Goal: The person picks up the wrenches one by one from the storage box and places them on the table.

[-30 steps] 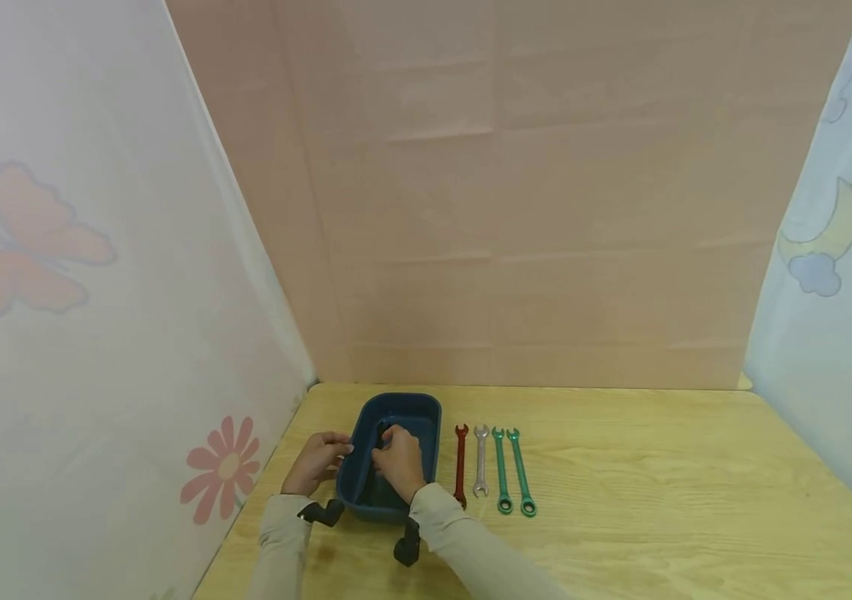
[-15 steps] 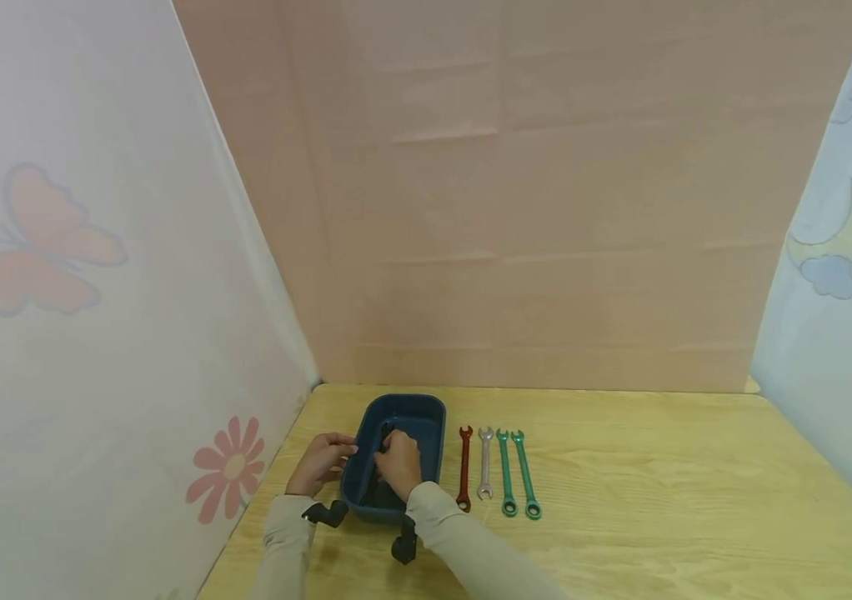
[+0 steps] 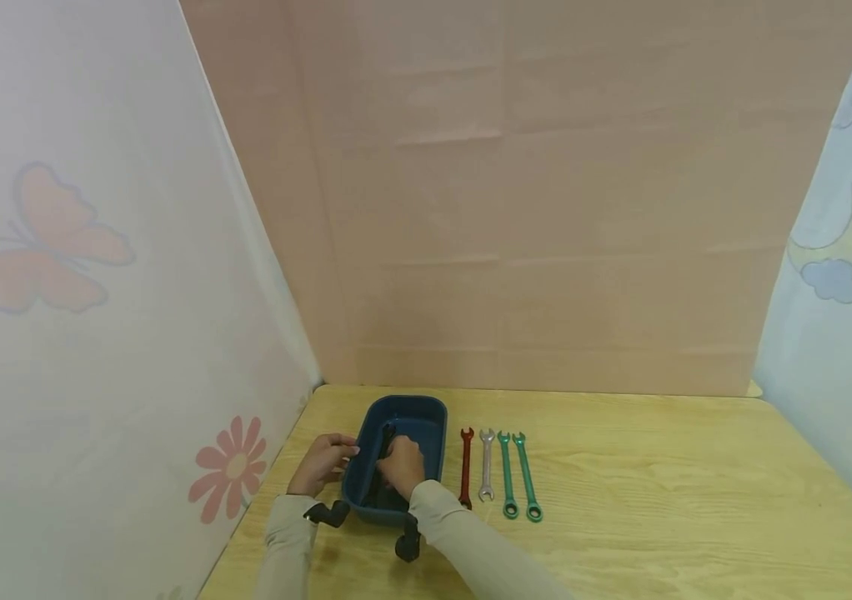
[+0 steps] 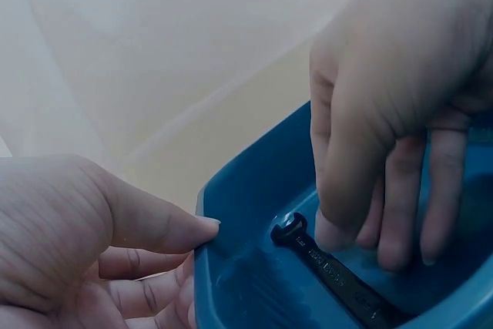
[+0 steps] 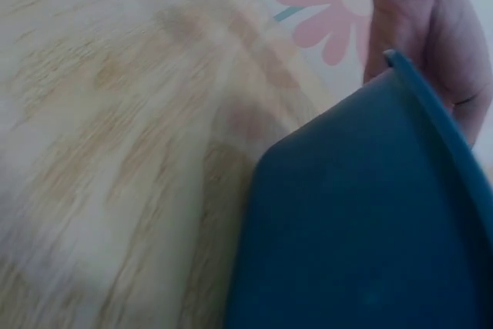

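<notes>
A blue rectangular bin stands at the table's left side. Its left rim is held by my left hand, thumb on top and fingers against the outside wall, as the left wrist view shows. My right hand reaches down inside the bin, fingers loosely extended. A black wrench lies on the bin's floor, its open end uncovered, alongside the right thumb. In the left wrist view the right fingers hang beyond the wrench rather than around it; whether the thumb touches it I cannot tell. The right wrist view shows mainly the bin's outer wall.
To the right of the bin lie a red wrench, a silver wrench and two green wrenches, side by side. A patterned white sheet hangs at the left, and a tan sheet covers the back.
My right hand has shifted slightly to the right inside the bin, and more of the black wrench shows beside it. The left hand keeps its place on the rim.
</notes>
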Motion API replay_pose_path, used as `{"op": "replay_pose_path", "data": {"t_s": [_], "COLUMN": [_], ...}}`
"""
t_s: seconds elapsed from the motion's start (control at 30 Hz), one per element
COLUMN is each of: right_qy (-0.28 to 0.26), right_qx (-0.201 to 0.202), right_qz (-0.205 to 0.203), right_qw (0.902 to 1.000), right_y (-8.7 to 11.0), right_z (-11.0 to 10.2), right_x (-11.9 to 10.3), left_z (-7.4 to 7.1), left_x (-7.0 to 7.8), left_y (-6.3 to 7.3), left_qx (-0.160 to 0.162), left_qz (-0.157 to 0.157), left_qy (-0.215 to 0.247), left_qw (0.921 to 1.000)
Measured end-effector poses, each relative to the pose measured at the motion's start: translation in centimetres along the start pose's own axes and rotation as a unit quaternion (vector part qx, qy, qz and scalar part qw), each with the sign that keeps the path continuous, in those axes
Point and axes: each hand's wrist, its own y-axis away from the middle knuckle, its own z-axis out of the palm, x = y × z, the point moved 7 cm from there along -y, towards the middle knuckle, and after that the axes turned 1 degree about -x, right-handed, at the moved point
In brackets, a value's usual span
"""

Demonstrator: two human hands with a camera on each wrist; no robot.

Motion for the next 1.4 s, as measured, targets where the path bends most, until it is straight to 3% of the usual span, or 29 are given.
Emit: {"op": "replay_pose_path", "data": {"t_s": [0.3, 0.63, 1.4], "right_qy": [0.092, 0.192, 0.239], "right_qx": [-0.016, -0.041, -0.004], "right_qz": [-0.043, -0.038, 0.020], "right_qw": [0.9948, 0.9798, 0.9708], "right_y": [0.32, 1.07, 0.47], "right_z": [0.64, 1.02, 0.58], "right_x": [-0.65, -0.57, -0.66], "left_z": [0.04, 0.34, -0.07], "left_x": [0.08, -0.19, 0.02], "left_y": [0.00, 0.27, -0.09], "left_qx": [0.004, 0.001, 0.000], "left_qz": [-0.002, -0.006, -0.012], "left_qy": [-0.003, -0.002, -0.012], "left_qw": [1.0000, 1.0000, 0.9999]}}
